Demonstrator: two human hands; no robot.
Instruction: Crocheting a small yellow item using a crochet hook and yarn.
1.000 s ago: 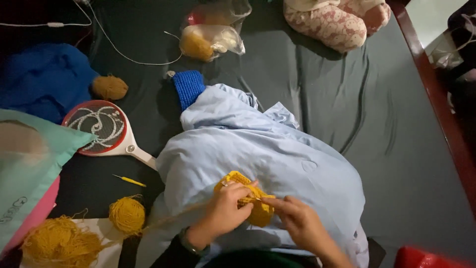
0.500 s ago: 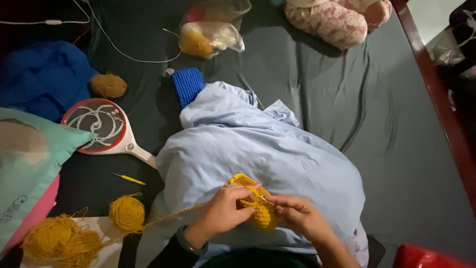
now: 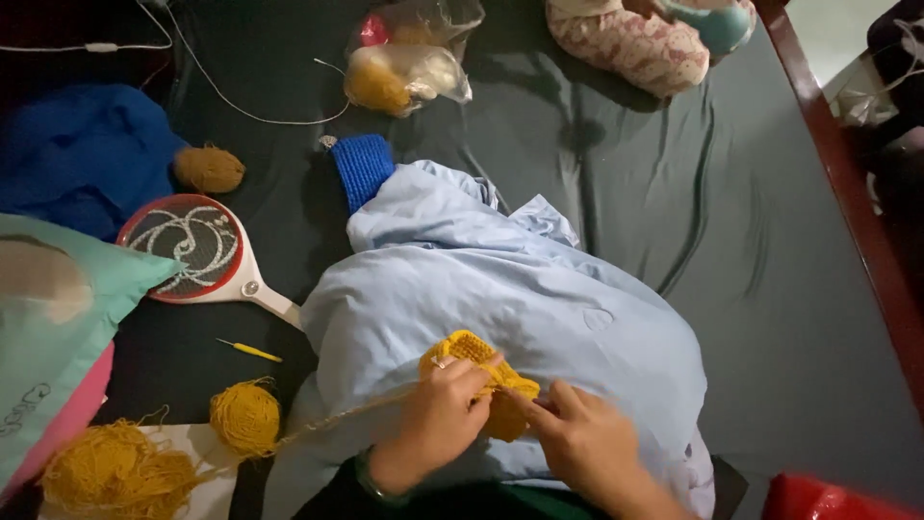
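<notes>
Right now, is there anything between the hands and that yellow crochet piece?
Nothing visible. The left hand and right hand both grip the yellow crochet piece directly, over the light blue cloth.

Yellow crocheted piece (image 3: 481, 371): small, ribbed, bunched and folded, resting on top of the pale blue blanket (image 3: 500, 279), near its front edge. A yellow strand runs from it leftward off the blanket to a small yellow yarn ball (image 3: 245, 416) lying just left of the blanket.
</notes>
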